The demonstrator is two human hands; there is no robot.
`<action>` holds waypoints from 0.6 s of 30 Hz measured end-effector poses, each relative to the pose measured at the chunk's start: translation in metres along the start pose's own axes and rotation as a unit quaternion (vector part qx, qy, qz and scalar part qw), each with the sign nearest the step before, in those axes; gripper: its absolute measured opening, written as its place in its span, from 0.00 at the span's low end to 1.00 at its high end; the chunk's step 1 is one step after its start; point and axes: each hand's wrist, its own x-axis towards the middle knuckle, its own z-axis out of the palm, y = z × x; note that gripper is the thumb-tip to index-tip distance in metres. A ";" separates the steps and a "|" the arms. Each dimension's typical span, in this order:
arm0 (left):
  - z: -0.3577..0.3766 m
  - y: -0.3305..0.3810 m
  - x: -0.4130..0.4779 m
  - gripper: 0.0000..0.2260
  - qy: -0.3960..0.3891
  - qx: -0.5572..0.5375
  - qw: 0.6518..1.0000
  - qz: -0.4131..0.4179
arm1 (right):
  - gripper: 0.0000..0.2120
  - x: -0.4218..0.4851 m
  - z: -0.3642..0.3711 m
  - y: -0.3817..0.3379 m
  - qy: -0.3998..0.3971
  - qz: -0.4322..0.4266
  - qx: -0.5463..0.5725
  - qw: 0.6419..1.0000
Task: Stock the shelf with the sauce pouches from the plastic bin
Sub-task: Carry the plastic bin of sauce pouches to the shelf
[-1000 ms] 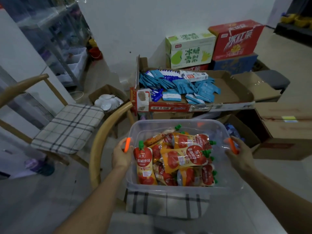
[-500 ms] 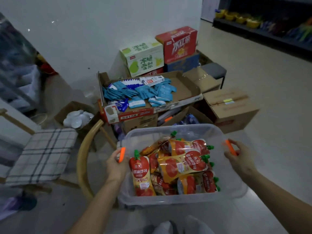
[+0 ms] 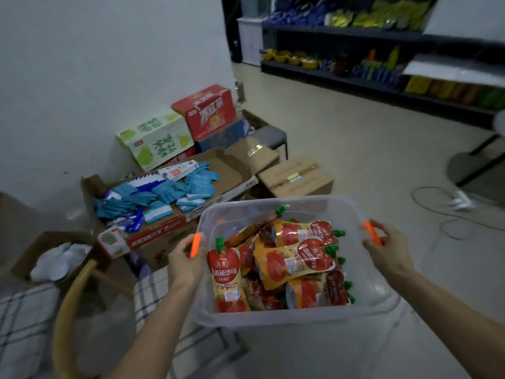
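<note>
Off the chair cushion where it sat a second ago, the plastic bin [image 3: 273, 316] now hangs in the air between both hands, and the view has swung right so that a dark shelf [image 3: 349, 32] shows across the room. The left hand [image 3: 182, 259] curls fingers and thumb round the orange clip [image 3: 195, 245] on the bin's left rim. The right hand [image 3: 388, 250] pinches the matching right clip [image 3: 371, 232] on the opposite rim.

The bin is clear-walled and has no lid. The sauce pouches [image 3: 293, 262] lie heaped inside it: orange-yellow packs printed with red tomatoes, their green screw caps mostly pointing right. One upright pouch [image 3: 225, 274] with a red top stands against the left wall, just beside the left hand.

Below and left of the bin are a plaid cushion [image 3: 149, 294] and the curved wooden chair back [image 3: 68, 310]. A small brown box [image 3: 41, 247] further left holds white things I cannot make out. Beyond the left hand, an open cardboard tray [image 3: 161, 233] holds a spread of blue packets [image 3: 175, 190].

A sealed brown carton [image 3: 297, 177] sits just past the bin's far rim, with a grey stool [image 3: 270, 134] behind it. Against the white wall stand a white-and-green carton [image 3: 155, 140] and a red carton [image 3: 207, 110]. To the right a cable [image 3: 437, 214] loops over the pale floor. The shelf runs along the far side, well apart from the bin — rows of yellow, blue and green packs fill it.
</note>
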 end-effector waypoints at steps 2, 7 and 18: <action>0.026 0.011 0.004 0.12 -0.012 0.004 1.000 0.000 | 0.19 0.017 -0.015 0.005 0.020 -0.006 0.004 1.000; 0.098 0.039 0.015 0.11 -0.046 0.011 0.999 -0.007 | 0.19 0.066 -0.056 0.020 0.048 0.018 0.002 0.999; 0.287 0.121 0.103 0.07 -0.153 0.060 0.986 0.034 | 0.17 0.220 -0.115 0.040 0.108 0.095 0.002 0.990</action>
